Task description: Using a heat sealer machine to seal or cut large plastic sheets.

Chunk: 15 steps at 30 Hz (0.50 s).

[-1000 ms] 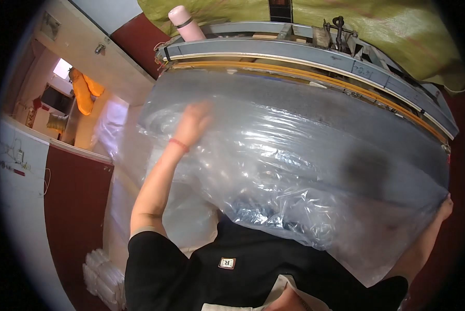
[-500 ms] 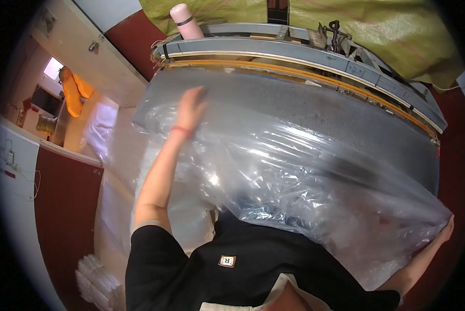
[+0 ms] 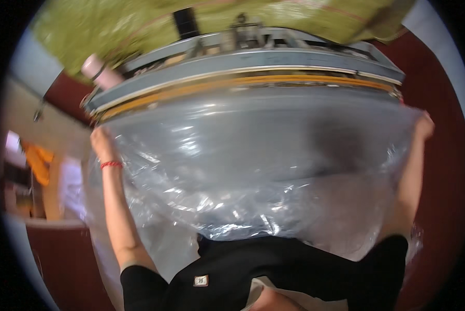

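A large sheet of clear plastic film [image 3: 232, 150] stretches between my hands over a grey work surface, with its crinkled near part hanging against my black shirt. My left hand [image 3: 102, 143], above a red wristband, is closed on the film's far left corner. On the other side my right hand [image 3: 424, 126] is closed on the far right corner. Both corners lie near the ends of a long grey metal bar [image 3: 243, 61], and the film's far edge runs close along the orange strip [image 3: 232, 83] in front of it.
A pink bottle [image 3: 101, 71] leans at the bar's left end. Metal clamp parts [image 3: 245, 33] stand behind the bar, before a yellow-green woven sheet [image 3: 129, 26]. Dark red wall panels [image 3: 437, 155] are at the right. At the left is a doorway with an orange object [image 3: 37, 163] beyond.
My left hand has gone from lying spread over the film to gripping its left corner. My right hand has carried the right corner forward, up to the bar. The view has turned right.
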{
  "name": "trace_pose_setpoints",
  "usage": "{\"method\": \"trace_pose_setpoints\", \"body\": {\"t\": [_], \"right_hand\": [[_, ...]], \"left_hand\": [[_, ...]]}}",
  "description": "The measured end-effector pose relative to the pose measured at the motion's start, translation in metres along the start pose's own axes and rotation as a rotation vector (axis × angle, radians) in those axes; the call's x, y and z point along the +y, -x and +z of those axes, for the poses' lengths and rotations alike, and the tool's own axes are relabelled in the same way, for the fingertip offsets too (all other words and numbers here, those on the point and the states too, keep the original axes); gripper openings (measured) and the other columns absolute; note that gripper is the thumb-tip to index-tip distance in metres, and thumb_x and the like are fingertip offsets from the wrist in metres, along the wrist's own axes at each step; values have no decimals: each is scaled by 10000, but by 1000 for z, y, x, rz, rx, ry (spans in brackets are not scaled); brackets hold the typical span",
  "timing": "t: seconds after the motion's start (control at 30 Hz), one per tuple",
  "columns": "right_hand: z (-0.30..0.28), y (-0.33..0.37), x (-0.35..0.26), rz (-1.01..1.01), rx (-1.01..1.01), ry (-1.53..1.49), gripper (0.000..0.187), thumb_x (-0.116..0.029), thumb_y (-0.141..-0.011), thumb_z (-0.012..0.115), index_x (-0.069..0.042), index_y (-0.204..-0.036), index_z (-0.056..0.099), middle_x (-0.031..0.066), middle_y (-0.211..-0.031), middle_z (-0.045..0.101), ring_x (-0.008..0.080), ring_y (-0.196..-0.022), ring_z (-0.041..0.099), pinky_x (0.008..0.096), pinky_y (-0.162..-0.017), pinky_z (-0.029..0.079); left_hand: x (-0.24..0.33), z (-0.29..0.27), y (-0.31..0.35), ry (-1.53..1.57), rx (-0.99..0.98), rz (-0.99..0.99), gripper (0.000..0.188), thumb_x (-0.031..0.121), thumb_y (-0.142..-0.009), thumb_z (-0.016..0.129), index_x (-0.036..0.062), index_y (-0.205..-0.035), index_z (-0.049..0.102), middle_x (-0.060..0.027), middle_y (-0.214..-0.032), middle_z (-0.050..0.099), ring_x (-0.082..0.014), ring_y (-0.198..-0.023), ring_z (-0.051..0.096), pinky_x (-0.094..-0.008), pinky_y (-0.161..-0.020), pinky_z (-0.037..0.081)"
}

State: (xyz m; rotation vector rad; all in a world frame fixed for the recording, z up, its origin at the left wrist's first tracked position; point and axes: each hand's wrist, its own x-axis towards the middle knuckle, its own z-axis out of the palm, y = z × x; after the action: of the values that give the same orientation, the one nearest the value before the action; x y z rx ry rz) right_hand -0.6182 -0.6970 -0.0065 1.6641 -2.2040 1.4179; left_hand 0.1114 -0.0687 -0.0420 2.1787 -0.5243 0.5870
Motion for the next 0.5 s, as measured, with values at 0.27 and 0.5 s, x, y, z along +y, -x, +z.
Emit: {"method": "trace_pose_setpoints", "body": {"t": [0.27,0.5], "right_hand": [[146,23,1,-285,-27,-519,241,-259,-787,592,-19,-804,563,131,-789,589,220,-742,554,332,-706,426],[163,14,-2,-264,103,-393,244,-247,-747,636,-10,-744,577,99,-716,597,186,-677,565,302,-676,440]], "left_hand": [[-52,86,-35,238,146,-130,107,140,-815,486,48,-763,502,29,-623,436,-70,-570,388,-209,-517,339],[-81,108,-70,487,59,-159,203,206,-805,570,72,-672,496,45,-626,447,-63,-575,375,-202,-535,318]]}}
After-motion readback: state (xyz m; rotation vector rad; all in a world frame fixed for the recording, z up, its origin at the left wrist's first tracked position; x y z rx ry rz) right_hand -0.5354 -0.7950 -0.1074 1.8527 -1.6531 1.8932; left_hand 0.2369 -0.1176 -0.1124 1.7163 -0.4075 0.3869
